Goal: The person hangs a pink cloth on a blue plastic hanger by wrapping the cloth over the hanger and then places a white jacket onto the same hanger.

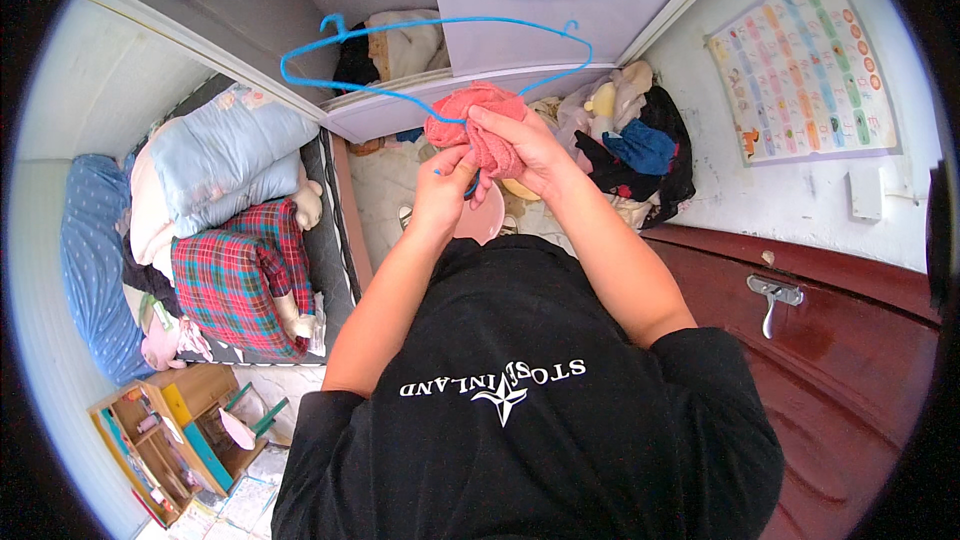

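A blue clothes hanger (465,19) is held out before my chest, its long bar away from me and its neck toward me. My left hand (444,184) pinches the hanger near its hook, which is partly hidden by the fingers. A bunched coral-pink textured cloth (480,96) lies around the hanger's neck and near shoulder. My right hand (521,146) grips this cloth, with the thumb on top near the blue neck. Below both hands, a pink basin (484,216) shows in part on the floor.
A wardrobe with a sliding door (525,37) stands ahead. Heaped clothes (637,150) lie on the floor to the right, near a dark red door (825,360). On the left, a bed holds a plaid folded blanket (232,277) and a light-blue quilt (232,157). Wooden shelving (169,442) stands behind left.
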Available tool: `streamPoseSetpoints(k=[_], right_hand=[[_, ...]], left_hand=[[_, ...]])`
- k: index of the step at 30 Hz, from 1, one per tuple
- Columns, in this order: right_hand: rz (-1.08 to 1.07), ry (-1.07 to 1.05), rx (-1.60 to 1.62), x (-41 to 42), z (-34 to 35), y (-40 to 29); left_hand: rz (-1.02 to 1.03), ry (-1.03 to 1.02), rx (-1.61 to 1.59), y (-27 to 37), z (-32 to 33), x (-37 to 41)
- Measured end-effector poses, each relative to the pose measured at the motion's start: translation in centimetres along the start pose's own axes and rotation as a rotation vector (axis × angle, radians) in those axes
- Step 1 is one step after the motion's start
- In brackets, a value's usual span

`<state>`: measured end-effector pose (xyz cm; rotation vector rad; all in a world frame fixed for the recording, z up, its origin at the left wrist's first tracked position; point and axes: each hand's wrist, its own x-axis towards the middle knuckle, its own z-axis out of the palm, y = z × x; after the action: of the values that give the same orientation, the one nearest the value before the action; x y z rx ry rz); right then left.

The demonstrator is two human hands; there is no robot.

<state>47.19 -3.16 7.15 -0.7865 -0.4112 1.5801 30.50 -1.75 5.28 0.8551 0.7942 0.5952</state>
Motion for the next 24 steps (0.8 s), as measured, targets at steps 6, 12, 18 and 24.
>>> streamPoseSetpoints(k=[6, 12, 18, 24], right_hand=[[-0.108, 0.079, -0.003, -0.5, -0.3, -2.4], [-0.278, 0.228, -0.075, -1.7, -6.3, -8.3], [-0.121, 0.064, -0.186, -1.2, -0.1, -2.3], [-0.027, 0.252, -0.153, -1.0, 0.2, -1.1]], left_hand=[[0.059, -0.098, -0.256, 0.2, -1.7, -1.2], [-0.025, -0.153, -0.139, 0.9, -4.0, -3.2], [0.004, -0.101, -0.095, -0.2, -1.2, -0.8], [-0.016, -0.083, -0.165, 0.6, -2.0, -1.3]])
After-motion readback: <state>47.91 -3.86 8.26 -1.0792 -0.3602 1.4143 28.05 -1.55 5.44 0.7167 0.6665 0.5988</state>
